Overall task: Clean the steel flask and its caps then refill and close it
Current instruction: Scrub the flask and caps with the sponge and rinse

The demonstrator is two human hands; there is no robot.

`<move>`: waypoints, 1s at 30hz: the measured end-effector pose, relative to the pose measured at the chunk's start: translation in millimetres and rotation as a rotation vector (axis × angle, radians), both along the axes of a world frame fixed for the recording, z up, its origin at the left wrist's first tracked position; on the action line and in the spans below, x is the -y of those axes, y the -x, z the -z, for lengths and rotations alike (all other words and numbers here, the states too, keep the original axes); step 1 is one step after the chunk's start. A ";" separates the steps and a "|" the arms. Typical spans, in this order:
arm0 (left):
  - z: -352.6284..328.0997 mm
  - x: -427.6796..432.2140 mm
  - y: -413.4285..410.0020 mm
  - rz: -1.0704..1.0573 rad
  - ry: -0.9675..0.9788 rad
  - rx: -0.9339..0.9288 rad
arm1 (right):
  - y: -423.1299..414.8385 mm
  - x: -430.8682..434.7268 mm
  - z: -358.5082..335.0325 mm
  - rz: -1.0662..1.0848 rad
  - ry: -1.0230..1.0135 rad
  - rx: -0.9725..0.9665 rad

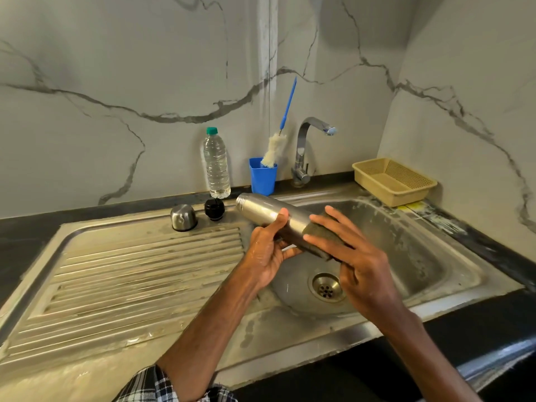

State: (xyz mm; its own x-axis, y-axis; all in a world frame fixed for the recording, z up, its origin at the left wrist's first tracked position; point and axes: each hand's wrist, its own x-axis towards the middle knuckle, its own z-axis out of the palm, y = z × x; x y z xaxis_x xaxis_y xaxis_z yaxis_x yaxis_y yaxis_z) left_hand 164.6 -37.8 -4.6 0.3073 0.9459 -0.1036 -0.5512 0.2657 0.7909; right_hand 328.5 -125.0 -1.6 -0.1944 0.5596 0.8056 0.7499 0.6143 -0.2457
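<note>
A person stands at a steel sink set in a dark table, seen from above. The left hand grips a steel flask around its middle, thumb on top and fingers curled underneath. The flask lies almost level over the left edge of the basin, with its open, threaded mouth pointing left and away. The right hand holds a dark scrub pad against the flask's lower end, with fingers spread over the pad and the thumb below. A checked sleeve shows on the left arm.

At the back of the ribbed draining board stand a rounded steel cap and, just beside it, a black stopper. Behind them, against the marble wall, is a clear water bottle with a green lid. To its right, a blue cup holds a bottle brush, next to a chrome tap. A beige basket sits in the far right corner.
</note>
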 end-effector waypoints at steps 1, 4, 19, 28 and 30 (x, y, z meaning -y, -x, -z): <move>-1.2 0.5 0.0 0.015 0.002 0.005 | 0.2 -1.5 -2.3 -0.018 0.015 -0.020; -0.7 0.9 2.6 0.021 0.016 0.057 | 0.1 -5.2 -9.5 0.023 0.173 -0.317; 16.0 -3.3 -10.2 -0.315 -0.079 -0.010 | 58.7 23.9 4.2 -0.065 0.659 -1.524; 23.1 4.0 -20.2 -0.474 -0.250 -0.223 | 94.5 19.6 7.7 0.241 0.389 -1.166; 22.4 13.0 -22.1 -0.484 -0.255 -0.239 | 100.4 20.2 1.6 0.231 0.325 -1.048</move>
